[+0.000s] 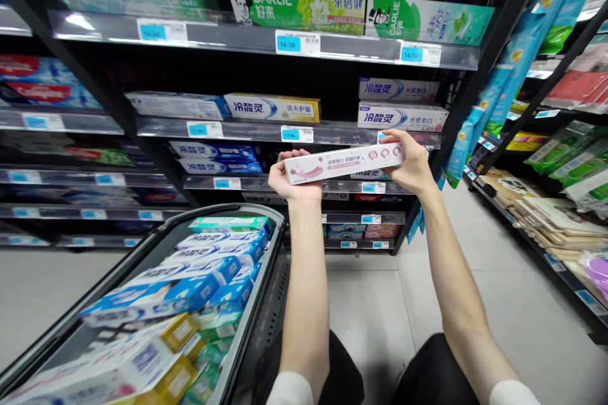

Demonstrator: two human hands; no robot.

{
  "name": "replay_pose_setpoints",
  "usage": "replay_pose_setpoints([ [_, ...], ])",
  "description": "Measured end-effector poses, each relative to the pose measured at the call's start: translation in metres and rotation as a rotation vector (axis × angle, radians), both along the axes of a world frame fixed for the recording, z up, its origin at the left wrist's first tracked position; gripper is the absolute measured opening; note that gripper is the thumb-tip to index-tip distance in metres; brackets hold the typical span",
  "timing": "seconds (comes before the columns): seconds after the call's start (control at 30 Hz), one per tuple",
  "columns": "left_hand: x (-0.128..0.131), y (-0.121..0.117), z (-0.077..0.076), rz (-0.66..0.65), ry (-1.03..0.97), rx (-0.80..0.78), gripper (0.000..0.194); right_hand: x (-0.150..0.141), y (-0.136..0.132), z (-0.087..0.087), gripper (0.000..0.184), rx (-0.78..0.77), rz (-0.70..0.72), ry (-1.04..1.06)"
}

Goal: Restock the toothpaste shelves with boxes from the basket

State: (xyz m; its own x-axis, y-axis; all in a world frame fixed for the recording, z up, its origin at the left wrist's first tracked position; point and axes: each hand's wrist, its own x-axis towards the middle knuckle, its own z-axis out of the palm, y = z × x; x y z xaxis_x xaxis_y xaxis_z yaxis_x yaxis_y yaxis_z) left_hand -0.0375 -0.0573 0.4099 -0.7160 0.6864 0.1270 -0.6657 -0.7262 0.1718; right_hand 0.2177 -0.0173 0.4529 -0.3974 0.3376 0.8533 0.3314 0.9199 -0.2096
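A long pink and white toothpaste box (344, 163) is held level in front of the dark store shelves. My left hand (286, 182) grips its left end, fingers curled over the top edge. My right hand (411, 164) grips its right end, thumb on top. The box is at the height of the third shelf (247, 183), just in front of its price rail. Below my left arm stands a grey cart basket (259, 291) filled with several toothpaste boxes in blue, white, green and yellow.
Shelves carry rows of toothpaste boxes with blue price tags; green Darlie boxes (294, 5) sit on top. A second rack (546, 202) with packaged goods runs along the right. Pale tiled floor (380, 304) lies between the racks.
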Motion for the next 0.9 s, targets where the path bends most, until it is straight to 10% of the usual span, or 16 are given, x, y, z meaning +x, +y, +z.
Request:
replay_pose_setpoints([
  [0.9,0.0014,-0.0008,0.0014,0.021,0.043,-0.002,0.004,0.0001,-0.001,0.0006,0.066,-0.024,-0.002,-0.017],
])
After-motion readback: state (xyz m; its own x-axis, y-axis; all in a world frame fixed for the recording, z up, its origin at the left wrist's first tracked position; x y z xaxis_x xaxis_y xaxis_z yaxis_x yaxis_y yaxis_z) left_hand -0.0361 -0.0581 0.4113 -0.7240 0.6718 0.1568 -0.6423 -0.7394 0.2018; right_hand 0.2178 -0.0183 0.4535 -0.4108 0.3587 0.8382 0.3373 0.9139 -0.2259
